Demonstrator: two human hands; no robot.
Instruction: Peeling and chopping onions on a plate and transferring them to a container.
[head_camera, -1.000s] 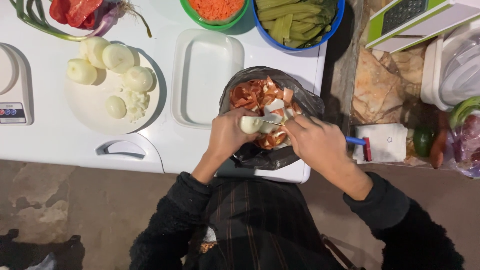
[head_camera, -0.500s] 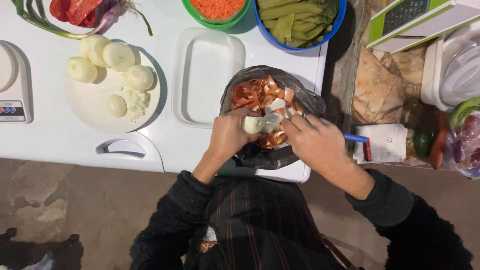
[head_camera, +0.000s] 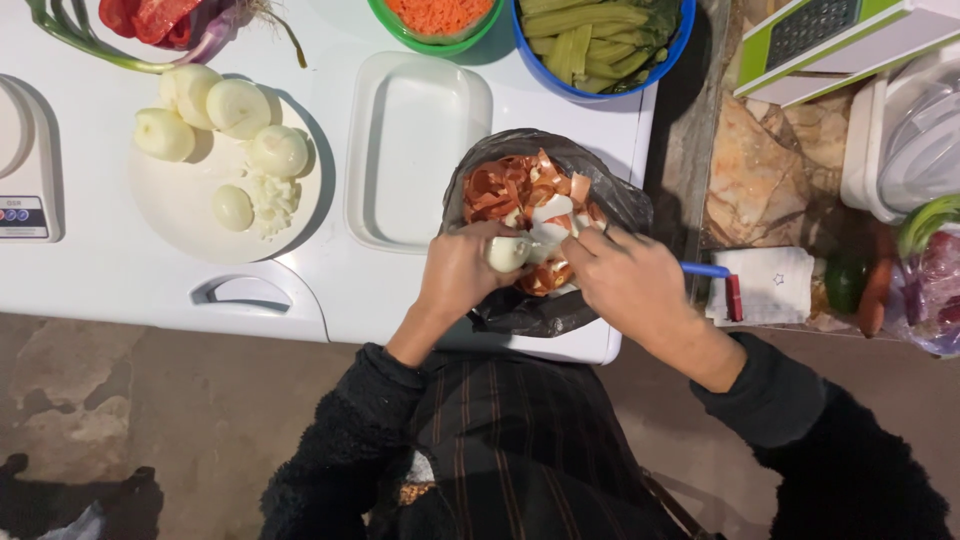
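Note:
My left hand (head_camera: 455, 275) grips a small, partly peeled white onion (head_camera: 507, 252) over an open black bag (head_camera: 530, 312) filled with orange and white onion skins (head_camera: 505, 190). My right hand (head_camera: 635, 285) is closed just to the right of the onion, fingers against it. A blue handle (head_camera: 705, 268) sticks out behind that hand, apparently a knife; I cannot make out the blade. Both hands hover above the bag at the white table's (head_camera: 110, 270) front edge.
A white plate (head_camera: 180, 210) at the left holds several peeled onions (head_camera: 240, 105). An empty white tray (head_camera: 415, 150) lies beside the bag. Behind are a blue bowl of greens (head_camera: 600, 40), a green bowl of grated carrot (head_camera: 440, 15), red pepper (head_camera: 150, 15), and a scale (head_camera: 25, 170).
My hands stay over the bag. The onion has turned slightly in my left hand and my right hand has shifted a little against it.

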